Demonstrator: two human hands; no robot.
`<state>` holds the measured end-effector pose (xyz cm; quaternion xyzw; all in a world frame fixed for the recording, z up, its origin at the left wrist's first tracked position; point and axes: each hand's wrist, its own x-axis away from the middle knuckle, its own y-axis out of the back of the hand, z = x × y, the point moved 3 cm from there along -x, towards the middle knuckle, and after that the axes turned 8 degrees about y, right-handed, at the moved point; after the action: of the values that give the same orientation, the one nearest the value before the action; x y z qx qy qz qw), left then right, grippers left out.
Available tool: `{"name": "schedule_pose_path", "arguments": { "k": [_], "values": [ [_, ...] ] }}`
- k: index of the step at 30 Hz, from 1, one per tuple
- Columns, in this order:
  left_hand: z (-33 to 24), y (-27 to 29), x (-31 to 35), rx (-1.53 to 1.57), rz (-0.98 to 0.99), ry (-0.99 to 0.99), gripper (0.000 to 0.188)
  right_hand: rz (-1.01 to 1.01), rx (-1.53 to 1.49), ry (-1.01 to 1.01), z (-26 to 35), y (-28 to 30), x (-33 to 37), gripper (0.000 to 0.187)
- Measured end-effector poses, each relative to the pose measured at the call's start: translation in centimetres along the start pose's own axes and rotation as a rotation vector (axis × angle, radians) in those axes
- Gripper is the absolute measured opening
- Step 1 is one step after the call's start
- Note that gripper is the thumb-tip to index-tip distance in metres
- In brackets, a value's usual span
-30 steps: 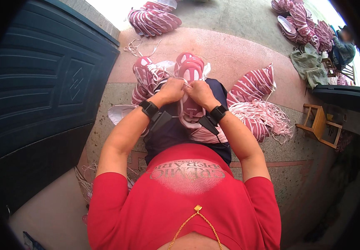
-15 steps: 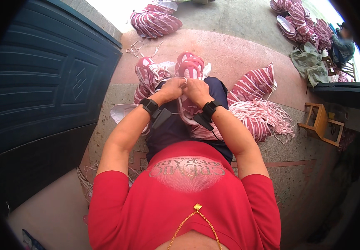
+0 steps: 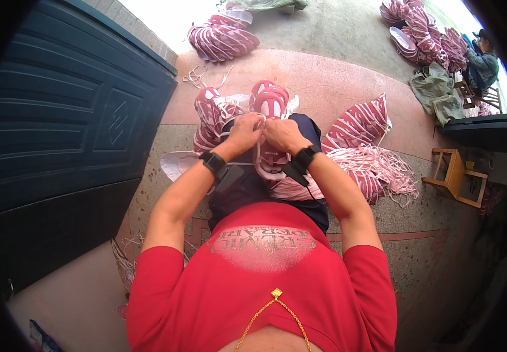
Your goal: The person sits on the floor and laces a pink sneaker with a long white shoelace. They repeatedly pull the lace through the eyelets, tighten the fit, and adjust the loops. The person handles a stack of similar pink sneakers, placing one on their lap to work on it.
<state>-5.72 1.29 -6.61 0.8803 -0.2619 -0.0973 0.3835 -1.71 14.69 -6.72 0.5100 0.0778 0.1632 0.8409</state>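
Observation:
A pink-and-white shoe upper (image 3: 272, 157) lies on my lap, its toe pointing away from me and its heel opening near my legs. Over its middle, my left hand (image 3: 246, 130) is closed with the fingertips pinched on a white shoelace. My right hand (image 3: 285, 136) is closed too, its fingers against the same lace area, almost touching the left. The fingertips partly hide the lace and eyelets. Just left of my hands stands another pink-and-white upper (image 3: 211, 108) with white laces in it.
Stacked pink uppers (image 3: 356, 123) and a heap of pale pink laces (image 3: 376, 164) lie to my right. A wooden stool (image 3: 456, 176) stands beyond them. A dark blue door (image 3: 71, 111) is at left. More uppers (image 3: 221, 40) lie ahead; a person (image 3: 481, 64) sits far right.
My hands stay together over the shoe and have shifted slightly, the fingertips a little farther apart. The whole view has moved slightly, so the surroundings appear lower.

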Motion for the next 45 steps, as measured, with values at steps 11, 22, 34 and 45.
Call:
{"name": "schedule_pose_path", "arguments": {
  "k": [11,22,34,45],
  "values": [
    [-15.9,1.8,3.9,0.422,0.303,-0.416,0.01,-0.452,-1.659,-0.448,-3.1,3.8,9.0,0.023],
    [-8.3,3.3,2.1,0.466,0.051,0.28,0.022,-0.41,-1.489,-0.237,1.1,4.5,4.9,0.034],
    [-6.3,3.4,2.2,0.282,0.09,0.147,0.025,-0.426,-1.508,-0.132,1.5,4.7,4.8,0.027],
    [0.9,0.6,-6.8,-0.295,0.588,0.182,0.03,-0.449,-1.198,-0.044,1.0,7.6,5.2,0.024]
  ]
}}
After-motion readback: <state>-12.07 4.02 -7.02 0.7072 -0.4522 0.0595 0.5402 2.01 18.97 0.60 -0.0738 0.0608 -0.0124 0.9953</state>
